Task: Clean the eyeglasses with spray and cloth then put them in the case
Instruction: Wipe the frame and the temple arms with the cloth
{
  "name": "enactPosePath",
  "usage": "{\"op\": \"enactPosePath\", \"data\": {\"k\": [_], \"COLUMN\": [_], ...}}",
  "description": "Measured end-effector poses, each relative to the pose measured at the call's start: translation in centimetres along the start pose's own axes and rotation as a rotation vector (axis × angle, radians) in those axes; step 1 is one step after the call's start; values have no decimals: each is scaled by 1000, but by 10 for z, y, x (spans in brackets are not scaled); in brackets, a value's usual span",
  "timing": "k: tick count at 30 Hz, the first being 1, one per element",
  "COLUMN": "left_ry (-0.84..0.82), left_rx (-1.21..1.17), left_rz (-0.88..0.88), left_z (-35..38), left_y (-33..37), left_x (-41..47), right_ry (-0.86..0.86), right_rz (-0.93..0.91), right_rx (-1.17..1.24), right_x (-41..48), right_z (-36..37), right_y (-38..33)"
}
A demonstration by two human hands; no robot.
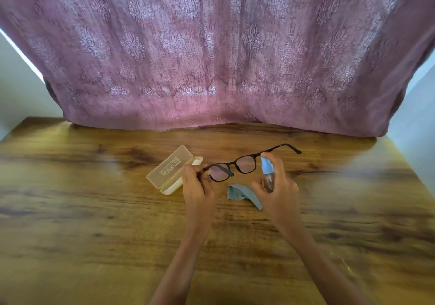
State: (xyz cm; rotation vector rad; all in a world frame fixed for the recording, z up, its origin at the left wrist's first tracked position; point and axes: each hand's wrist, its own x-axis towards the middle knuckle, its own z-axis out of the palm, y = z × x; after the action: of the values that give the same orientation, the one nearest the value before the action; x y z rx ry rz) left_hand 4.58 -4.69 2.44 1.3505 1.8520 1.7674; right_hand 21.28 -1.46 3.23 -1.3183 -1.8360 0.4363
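Table [94, 210]: open case [173, 171] lies left. Left hand [196, 187] pinches glasses [244, 164] at 1 end, above table; frame runs near-left to far-right. Cloth [237, 193] beneath. Right hand [280, 191] wraps upright spray [267, 171], beside lens.

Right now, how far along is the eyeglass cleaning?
Done: the case lies open on the table. In hand: the left hand holds the eyeglasses by one end while the right hand grips the spray bottle beside the lenses. Left: wiping with the cloth, lying on the table, then casing them.
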Motion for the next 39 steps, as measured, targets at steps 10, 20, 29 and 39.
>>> {"op": "enactPosePath", "data": {"k": [10, 20, 29, 39], "left_ry": [28, 37, 46, 73], "left_rx": [73, 68, 27, 36], "left_rz": [-10, -35, -30, -32], "left_z": [-3, -5, -6, -12], "left_y": [-24, -32, -24, -12], "left_x": [-3, -3, -2, -1], "right_ry": [-67, -106, -106, -276], "right_rz": [164, 296, 466, 290], "right_rx": [29, -7, 105, -122], "right_x": [-1, -1, -10, -50], "right_z": [9, 18, 14, 22], "right_y": [49, 63, 72, 57]}}
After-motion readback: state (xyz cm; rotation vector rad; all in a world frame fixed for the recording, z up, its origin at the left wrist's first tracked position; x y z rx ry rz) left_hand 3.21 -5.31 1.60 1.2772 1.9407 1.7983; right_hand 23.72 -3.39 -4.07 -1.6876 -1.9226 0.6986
